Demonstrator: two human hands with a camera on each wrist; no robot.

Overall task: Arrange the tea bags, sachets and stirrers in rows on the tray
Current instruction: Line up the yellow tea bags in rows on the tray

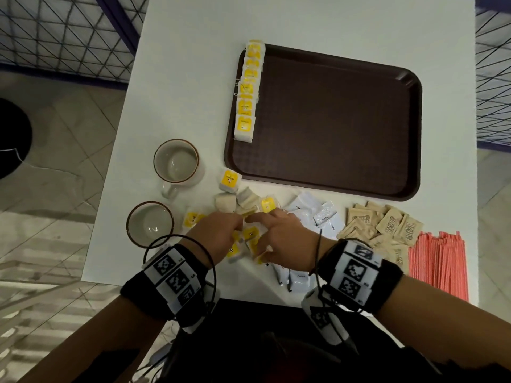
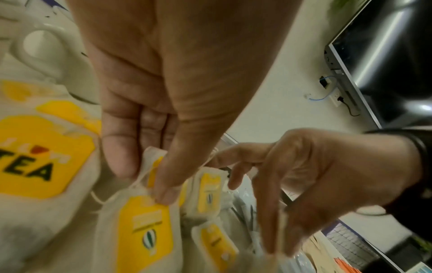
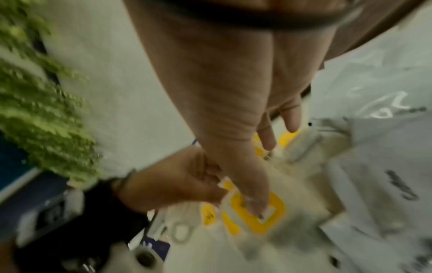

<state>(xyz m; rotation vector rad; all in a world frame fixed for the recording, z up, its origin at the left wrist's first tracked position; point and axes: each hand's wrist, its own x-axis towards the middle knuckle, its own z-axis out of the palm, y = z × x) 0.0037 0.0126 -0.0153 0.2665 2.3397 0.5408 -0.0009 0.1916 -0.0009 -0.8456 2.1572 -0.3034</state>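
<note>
At lower centre, the left hand (image 1: 218, 233) pinches a tea bag (image 2: 149, 166). The right hand (image 1: 282, 236), fingers loose and spread, touches the pile (image 1: 243, 205).

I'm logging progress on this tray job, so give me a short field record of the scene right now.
tray: one row of tea bags along its left edge
loose tea bags: on table, near both hands
left hand: pinches a tea bag
right hand: fingers on the pile
stirrers: untouched, on the table's right side

A white table (image 1: 193, 78) stands on pale tiled floor (image 1: 55, 128) beside blue-framed mesh fencing (image 1: 69, 31).
</note>
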